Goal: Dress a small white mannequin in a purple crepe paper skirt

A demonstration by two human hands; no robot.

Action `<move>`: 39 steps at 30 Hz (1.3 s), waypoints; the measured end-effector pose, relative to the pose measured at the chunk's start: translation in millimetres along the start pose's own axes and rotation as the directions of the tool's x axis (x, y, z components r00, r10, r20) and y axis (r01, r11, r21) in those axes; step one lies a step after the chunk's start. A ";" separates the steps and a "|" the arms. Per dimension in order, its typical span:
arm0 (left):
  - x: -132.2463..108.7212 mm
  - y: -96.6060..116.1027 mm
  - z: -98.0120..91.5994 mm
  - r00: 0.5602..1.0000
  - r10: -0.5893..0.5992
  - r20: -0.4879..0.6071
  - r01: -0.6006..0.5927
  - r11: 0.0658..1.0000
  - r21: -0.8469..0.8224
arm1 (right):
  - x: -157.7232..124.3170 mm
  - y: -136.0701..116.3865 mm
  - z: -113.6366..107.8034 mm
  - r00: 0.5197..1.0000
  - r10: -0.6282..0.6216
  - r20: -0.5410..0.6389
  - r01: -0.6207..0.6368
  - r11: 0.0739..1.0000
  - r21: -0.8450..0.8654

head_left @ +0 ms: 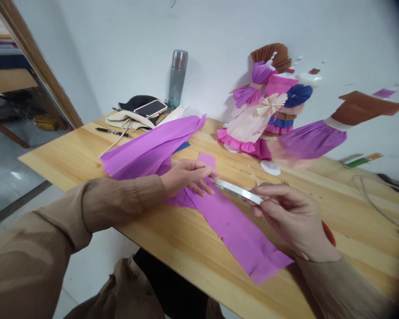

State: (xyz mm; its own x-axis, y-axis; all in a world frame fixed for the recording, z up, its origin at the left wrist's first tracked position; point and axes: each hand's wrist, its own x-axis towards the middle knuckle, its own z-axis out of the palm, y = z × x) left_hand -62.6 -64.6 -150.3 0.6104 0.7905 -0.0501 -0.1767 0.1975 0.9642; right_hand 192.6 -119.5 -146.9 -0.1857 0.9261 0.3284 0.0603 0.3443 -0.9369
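My right hand [291, 217] grips the near end of a narrow, slightly curved white band [239, 190], which looks like a roll of tape seen edge-on. At the band's far end is my left hand [189, 175], its fingers stretched out and somewhat apart. I cannot tell whether its fingertips touch the band. Below both hands, a long strip of purple crepe paper [232, 228] runs across the wooden table [166, 230]. A larger folded piece of purple paper [146, 148] lies to the left, partly behind my left forearm.
Paper dress figures [246, 119] stand along the wall, one with a brown top and purple skirt [315, 137] farther right. At the back left are a flask [178, 79], a phone [150, 108] on a cloth bag [129, 119], and a pen [113, 132]. A cable [369, 195] lies right.
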 end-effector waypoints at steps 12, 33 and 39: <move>-1.2 3.6 4.0 0.970 0.227 -0.093 -0.192 0.938 0.289 | 0.6 1.0 -2.4 1.000 0.012 0.021 -0.011 0.998 -0.055; -3.5 15.0 -0.2 0.969 0.007 0.247 0.037 0.984 -0.175 | 9.3 -5.3 3.1 0.993 0.039 0.109 -0.072 0.946 0.317; -2.1 12.1 -1.9 0.973 -0.005 0.230 0.040 0.988 -0.148 | 7.9 -7.1 -1.2 0.987 0.065 0.147 -0.101 0.962 0.253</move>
State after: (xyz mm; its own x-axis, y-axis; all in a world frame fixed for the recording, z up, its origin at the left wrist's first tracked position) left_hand -67.5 -62.8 -139.0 0.7727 0.6347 0.0063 -0.2643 0.3127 0.9123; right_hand 191.9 -114.5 -137.4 -0.3235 0.9138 0.2456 -0.1710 0.1989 -0.9650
